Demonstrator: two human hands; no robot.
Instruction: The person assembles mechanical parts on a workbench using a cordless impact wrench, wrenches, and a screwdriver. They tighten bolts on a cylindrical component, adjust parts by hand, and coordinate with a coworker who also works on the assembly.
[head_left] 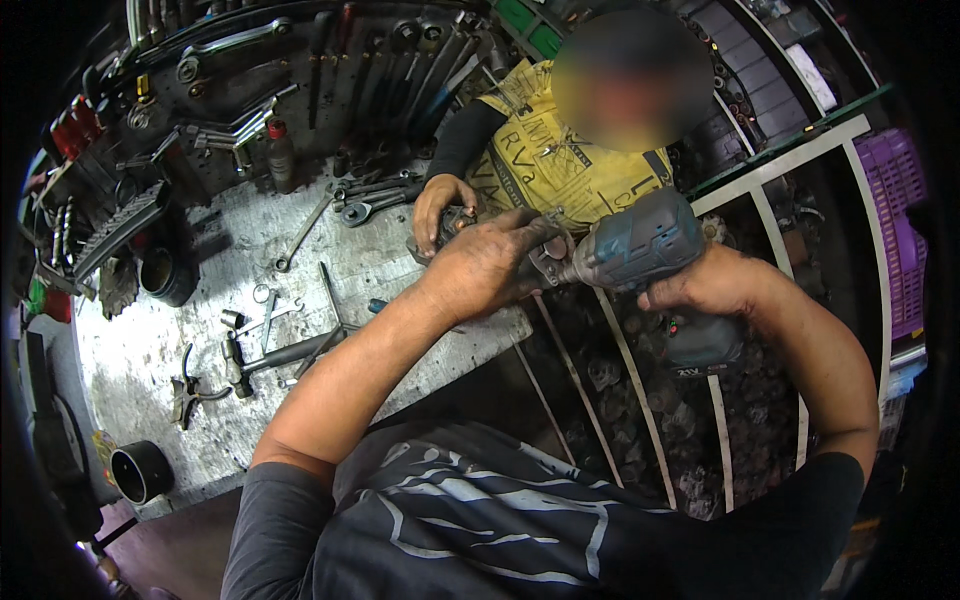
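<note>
Two people worked over a small part at the table's far right edge.

The right hand (700, 285) had its fingers wrapped around the grip of a blue-grey cordless impact driver (640, 245), its nose pointing left at a dark metal part (455, 225). The left hand (490, 265) lay over the driver's nose, fingers curled about it. A co-worker's hand (438, 205) steadied the part from the far side. A hammer (265, 358) and a ratchet wrench (375, 207) lay on the scuffed table (150, 350).
</note>
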